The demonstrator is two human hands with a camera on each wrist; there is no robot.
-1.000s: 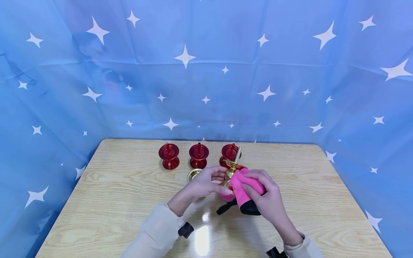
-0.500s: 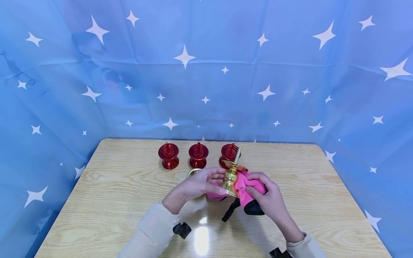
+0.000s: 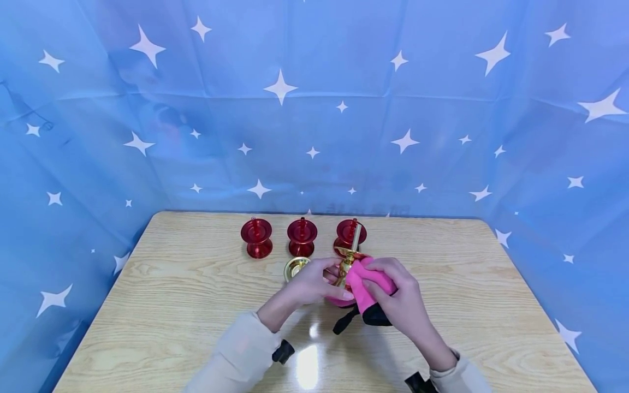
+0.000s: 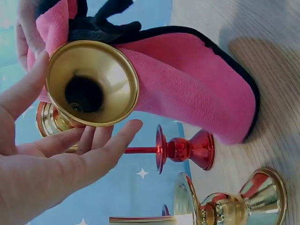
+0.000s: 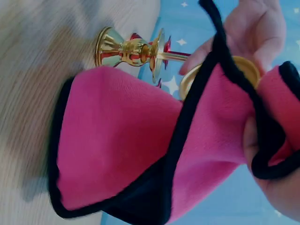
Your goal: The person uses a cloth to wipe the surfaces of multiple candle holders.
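My left hand [image 3: 310, 284] holds a shiny gold candlestick [image 3: 345, 265] above the table, tilted, with its spike pointing up and away. In the left wrist view the hollow underside of its base [image 4: 115, 77] faces the camera, with fingers and thumb around the rim. My right hand [image 3: 400, 295] pinches a pink cloth with black edging [image 3: 362, 284] against the candlestick's right side. Part of the cloth hangs down in a fold [image 5: 117, 122]. The cloth covers some of the candlestick's body. Close behind my left hand stands a second gold candlestick [image 3: 295, 266], partly hidden by that hand.
Three red candlesticks stand in a row at the back of the wooden table [image 3: 172, 305]: left [image 3: 256, 237], middle [image 3: 302, 237] and right [image 3: 348, 232]. The held candlestick overlaps the right one in the head view. A blue star-printed curtain [image 3: 314, 125] hangs behind.
The cloth slid away from the gold candlestick's body and now covers it again. Over the last half second the candlestick and right hand shifted slightly left, while the left hand moved slightly right.
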